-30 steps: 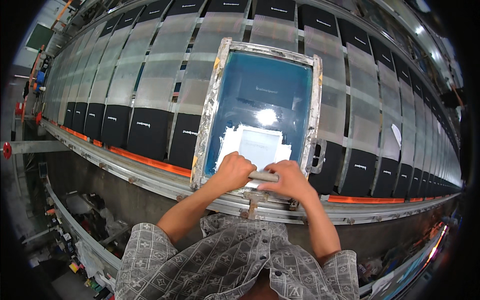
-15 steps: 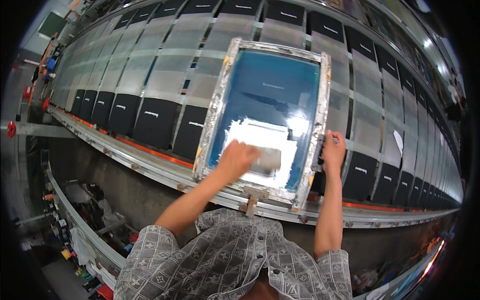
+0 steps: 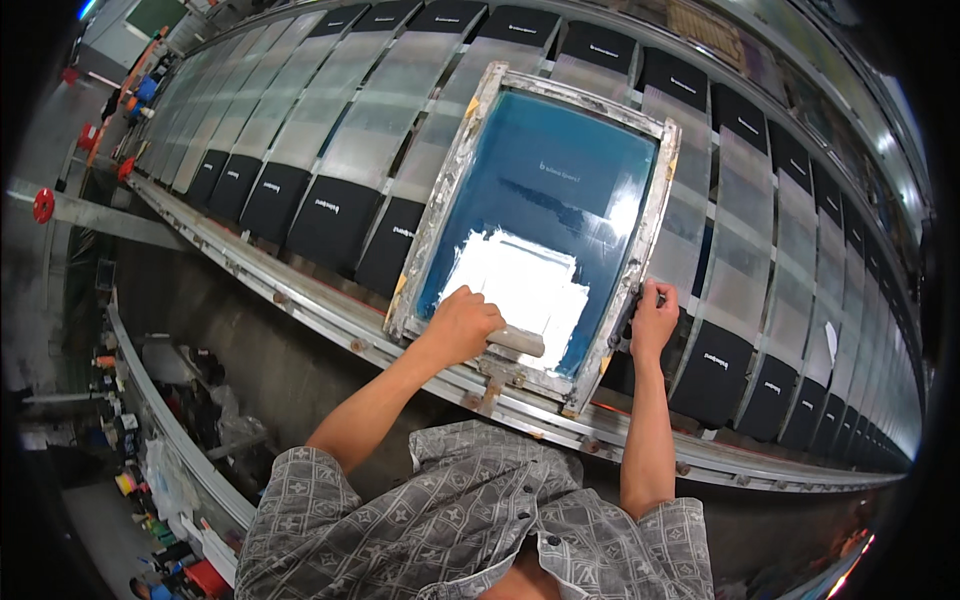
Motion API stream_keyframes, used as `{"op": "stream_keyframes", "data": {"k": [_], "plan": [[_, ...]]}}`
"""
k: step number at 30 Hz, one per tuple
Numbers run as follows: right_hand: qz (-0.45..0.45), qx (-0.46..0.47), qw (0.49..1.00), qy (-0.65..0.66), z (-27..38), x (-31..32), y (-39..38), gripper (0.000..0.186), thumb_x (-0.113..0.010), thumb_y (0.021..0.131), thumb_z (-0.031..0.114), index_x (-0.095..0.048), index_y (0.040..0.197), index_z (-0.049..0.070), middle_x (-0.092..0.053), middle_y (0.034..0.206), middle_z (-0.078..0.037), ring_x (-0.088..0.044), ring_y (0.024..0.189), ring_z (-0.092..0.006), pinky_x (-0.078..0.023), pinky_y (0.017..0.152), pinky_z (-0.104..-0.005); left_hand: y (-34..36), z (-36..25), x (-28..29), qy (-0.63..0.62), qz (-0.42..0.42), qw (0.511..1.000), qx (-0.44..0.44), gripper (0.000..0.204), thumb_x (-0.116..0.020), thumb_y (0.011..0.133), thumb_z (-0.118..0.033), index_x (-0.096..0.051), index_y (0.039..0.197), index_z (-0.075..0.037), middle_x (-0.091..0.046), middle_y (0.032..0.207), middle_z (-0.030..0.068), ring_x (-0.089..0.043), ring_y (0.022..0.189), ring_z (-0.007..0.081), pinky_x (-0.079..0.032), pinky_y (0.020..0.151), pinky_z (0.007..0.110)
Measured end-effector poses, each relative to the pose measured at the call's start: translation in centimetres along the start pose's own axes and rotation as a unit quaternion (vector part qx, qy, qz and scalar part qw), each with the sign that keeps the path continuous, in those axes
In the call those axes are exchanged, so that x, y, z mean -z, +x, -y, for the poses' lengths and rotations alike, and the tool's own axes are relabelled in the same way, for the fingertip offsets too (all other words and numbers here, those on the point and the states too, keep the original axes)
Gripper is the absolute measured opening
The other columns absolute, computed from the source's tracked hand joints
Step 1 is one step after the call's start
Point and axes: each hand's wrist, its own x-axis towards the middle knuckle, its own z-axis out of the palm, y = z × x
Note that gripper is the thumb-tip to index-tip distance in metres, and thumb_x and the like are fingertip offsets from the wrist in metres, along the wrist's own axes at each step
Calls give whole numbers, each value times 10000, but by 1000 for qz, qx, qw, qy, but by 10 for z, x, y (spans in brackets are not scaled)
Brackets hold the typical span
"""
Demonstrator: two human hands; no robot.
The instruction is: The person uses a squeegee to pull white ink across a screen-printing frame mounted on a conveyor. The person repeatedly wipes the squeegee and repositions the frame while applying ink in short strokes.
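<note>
A screen-printing frame with a blue mesh lies tilted over the long printing table in front of me. White ink covers the near part of its mesh in a ragged patch. My left hand is closed around one end of a squeegee, whose blade sits in the ink close to the frame's near edge. Beside the frame's right rail, my right hand has its fingers curled around a dark handle, which the fingers partly cover.
Rows of dark fabric pieces with small white prints, such as one piece, lie along the table on both sides. A metal rail runs along its near edge. Left and below stands a lower shelf with cluttered items.
My left hand has drawn the squeegee toward me, down to the near end of the ink. My right hand stays beside the frame. The whole view has turned slightly.
</note>
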Motion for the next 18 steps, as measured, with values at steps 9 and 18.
{"op": "stream_keyframes", "data": {"k": [9, 18], "plan": [[-5, 57, 980, -189, 11, -5, 4, 249, -635, 894, 295, -619, 903, 47, -610, 742, -132, -576, 710, -237, -455, 696, -370, 25, 12, 5, -25, 153, 987, 37, 199, -789, 642, -204, -724, 810, -119, -677, 730, 69, -662, 731, 281, -504, 721, 419], [399, 227, 842, -283, 146, -64, 10, 316, -728, 791, 340, -698, 912, 50, -676, 801, -165, -636, 848, -356, -473, 823, -420, 147, 72, 29, 0, 120, 992, 44, 285, -828, 625, -317, -737, 823, -133, -686, 762, 146, -655, 744, 359, -517, 675, 456]]}}
